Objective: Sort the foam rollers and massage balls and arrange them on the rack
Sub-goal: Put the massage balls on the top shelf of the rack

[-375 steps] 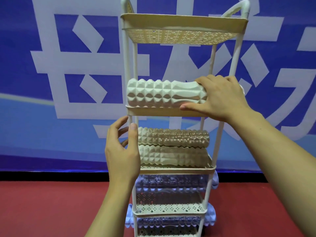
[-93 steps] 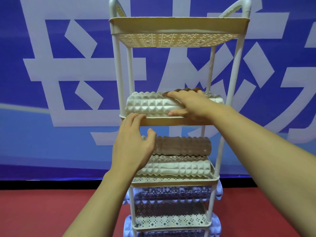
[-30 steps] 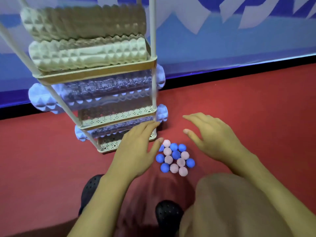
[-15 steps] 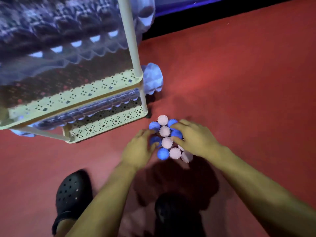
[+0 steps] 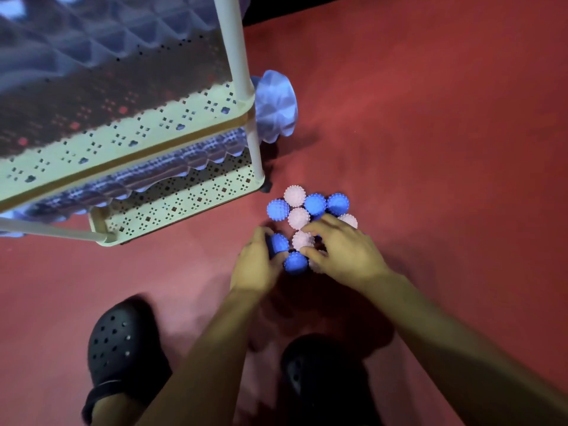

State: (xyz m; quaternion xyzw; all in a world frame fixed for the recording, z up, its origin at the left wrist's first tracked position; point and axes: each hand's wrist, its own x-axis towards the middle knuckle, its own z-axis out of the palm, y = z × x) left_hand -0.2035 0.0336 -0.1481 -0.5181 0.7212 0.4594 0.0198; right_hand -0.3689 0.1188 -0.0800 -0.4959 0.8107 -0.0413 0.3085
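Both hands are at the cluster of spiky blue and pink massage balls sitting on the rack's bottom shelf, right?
Not quite. The head view shows the cluster of spiky blue and pink massage balls on the red floor beside the cream perforated rack, not on its shelf. Both hands are at it.

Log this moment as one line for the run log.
phase: gathering spiky massage balls off floor | left hand: grips blue ball | right hand: pinches pink ball
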